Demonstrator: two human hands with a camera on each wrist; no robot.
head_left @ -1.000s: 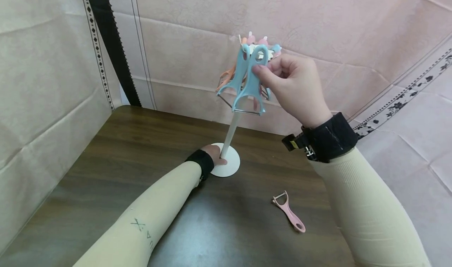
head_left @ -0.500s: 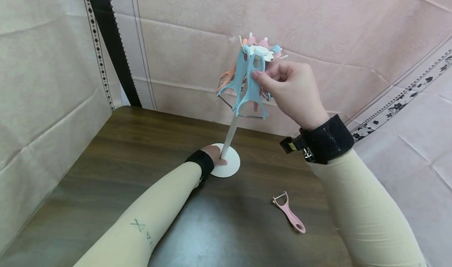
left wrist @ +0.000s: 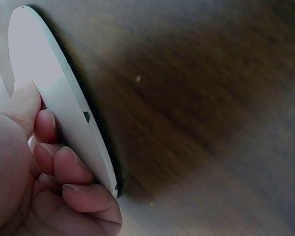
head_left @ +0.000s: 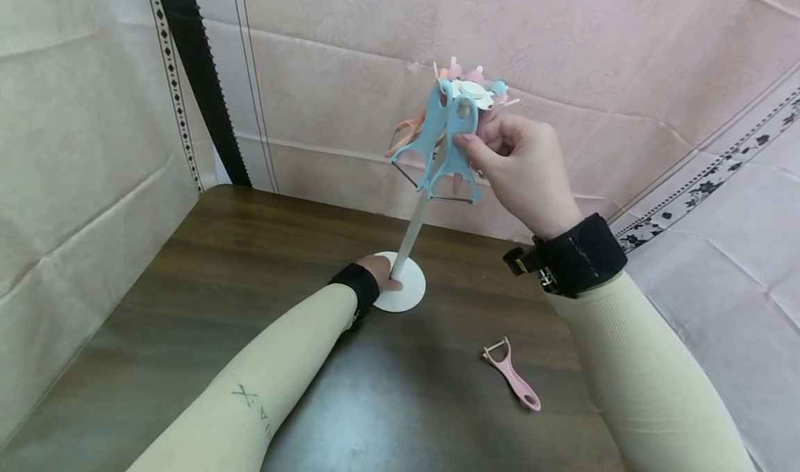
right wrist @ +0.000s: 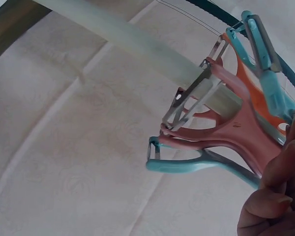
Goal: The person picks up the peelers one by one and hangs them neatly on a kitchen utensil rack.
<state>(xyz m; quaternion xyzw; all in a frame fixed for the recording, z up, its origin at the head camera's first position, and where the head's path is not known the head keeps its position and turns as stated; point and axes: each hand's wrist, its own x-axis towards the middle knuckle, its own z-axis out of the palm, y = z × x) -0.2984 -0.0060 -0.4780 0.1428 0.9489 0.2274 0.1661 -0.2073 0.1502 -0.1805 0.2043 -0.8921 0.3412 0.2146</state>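
A white stand (head_left: 410, 236) with a round base (head_left: 412, 288) rises from the table, tilted toward the right in the head view. My left hand (head_left: 377, 272) grips it low down; in the left wrist view its fingers (left wrist: 71, 167) curl beside the base's edge. Up at the hooked top, my right hand (head_left: 528, 170) pinches a light-blue peeler (head_left: 460, 154) by its handle, blade end down. Another blue peeler (head_left: 430, 135) hangs close to its left. An orange peeler (head_left: 407, 137) hangs behind, and pink peelers (right wrist: 241, 142) show in the right wrist view.
On the dark wooden table (head_left: 250, 284), a loose pink peeler (head_left: 517, 383) lies to the right, in front of the stand. Pale patterned cloth (head_left: 325, 97) rises behind and along both sides. A white hook tip (head_left: 512, 102) sticks out near my right hand.
The pinched blue peeler has moved down from the stand's top, uncovering the white disc. The top has shifted slightly right, with my right hand moving along. My left hand stays at the base.
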